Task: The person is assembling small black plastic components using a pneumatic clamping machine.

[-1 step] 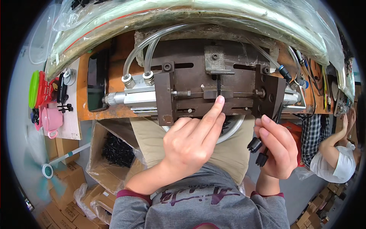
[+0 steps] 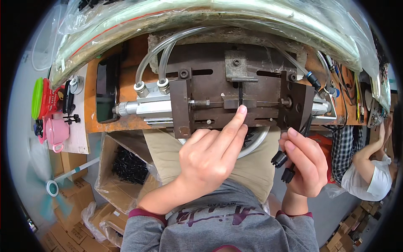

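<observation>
My left hand (image 2: 212,153) reaches up to the metal fixture (image 2: 180,101), index finger stretched out and the other fingers partly bent. That fingertip rests at the near end of a thin black rod (image 2: 241,90), which lies across a small dark block (image 2: 230,103) at the fixture's middle. Thin metal pins point at the block from both sides. In my right hand (image 2: 308,164), thumb and fingers close around slim black plastic pieces with ridged ends (image 2: 278,159). Two such ends hang below the fingers, and the upper shafts lean toward the fixture's right bracket (image 2: 296,103).
Silver cylinders (image 2: 155,108) with clear air hoses (image 2: 145,63) flank the fixture on the wooden bench (image 2: 91,101). A cardboard box (image 2: 107,176) of black parts stands lower left, near a fan (image 2: 52,188). A pink cup (image 2: 57,131) sits left; another person (image 2: 365,180) is at right.
The black pieces in my right hand have shifted very slightly to the left. My left hand keeps its place on the fixture.
</observation>
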`<state>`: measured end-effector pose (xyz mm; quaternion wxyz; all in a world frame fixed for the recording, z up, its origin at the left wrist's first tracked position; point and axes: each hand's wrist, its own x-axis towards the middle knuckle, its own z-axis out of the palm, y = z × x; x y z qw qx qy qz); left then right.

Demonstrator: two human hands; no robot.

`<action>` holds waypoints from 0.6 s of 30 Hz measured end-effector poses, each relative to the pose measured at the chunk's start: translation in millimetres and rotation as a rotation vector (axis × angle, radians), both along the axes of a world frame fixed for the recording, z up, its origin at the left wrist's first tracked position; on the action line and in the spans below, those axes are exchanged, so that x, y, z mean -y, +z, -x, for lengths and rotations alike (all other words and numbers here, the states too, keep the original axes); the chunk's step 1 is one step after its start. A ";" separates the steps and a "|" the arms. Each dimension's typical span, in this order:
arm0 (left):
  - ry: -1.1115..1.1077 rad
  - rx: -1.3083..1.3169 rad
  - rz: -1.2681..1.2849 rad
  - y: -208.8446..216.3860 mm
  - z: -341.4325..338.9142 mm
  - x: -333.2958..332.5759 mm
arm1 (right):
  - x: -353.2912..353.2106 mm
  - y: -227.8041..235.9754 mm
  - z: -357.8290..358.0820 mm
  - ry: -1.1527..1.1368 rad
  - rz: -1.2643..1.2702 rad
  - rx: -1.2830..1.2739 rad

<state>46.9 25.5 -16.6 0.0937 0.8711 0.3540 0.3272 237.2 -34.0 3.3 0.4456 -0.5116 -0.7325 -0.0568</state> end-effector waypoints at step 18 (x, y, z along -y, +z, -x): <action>-0.209 1.125 1.448 19.5 15.3 24.6 | 1.3 -1.0 9.7 0.045 -0.002 0.119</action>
